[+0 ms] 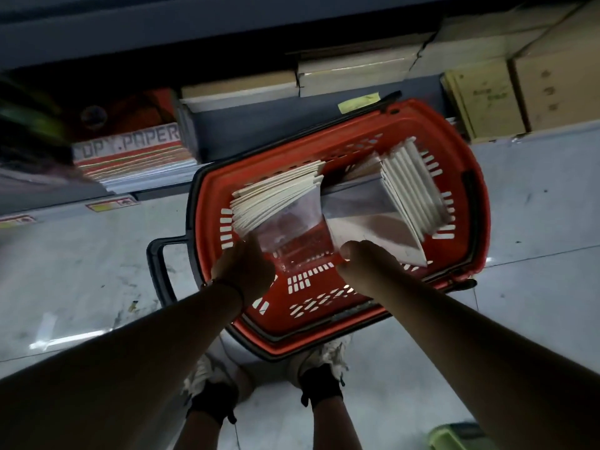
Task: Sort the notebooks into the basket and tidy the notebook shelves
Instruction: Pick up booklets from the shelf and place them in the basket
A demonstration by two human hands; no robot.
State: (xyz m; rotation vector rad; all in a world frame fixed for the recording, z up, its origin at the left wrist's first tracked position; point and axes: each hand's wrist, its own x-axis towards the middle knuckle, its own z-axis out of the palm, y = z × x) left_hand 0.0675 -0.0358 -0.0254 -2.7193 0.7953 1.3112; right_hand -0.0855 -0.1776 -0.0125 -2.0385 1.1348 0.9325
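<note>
At centre frame, the left hand is gripping one wrapped notebook stack and the right hand is pinching the corner of another, both hovering over the red basket. The slick wrapping could be slipping from that corner pinch, dropping the stack edge-first and bending covers, or tipping the basket

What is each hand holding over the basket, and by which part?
Left hand grips one notebook stack at its near end; right hand grips the other stack by its near corner.
</note>
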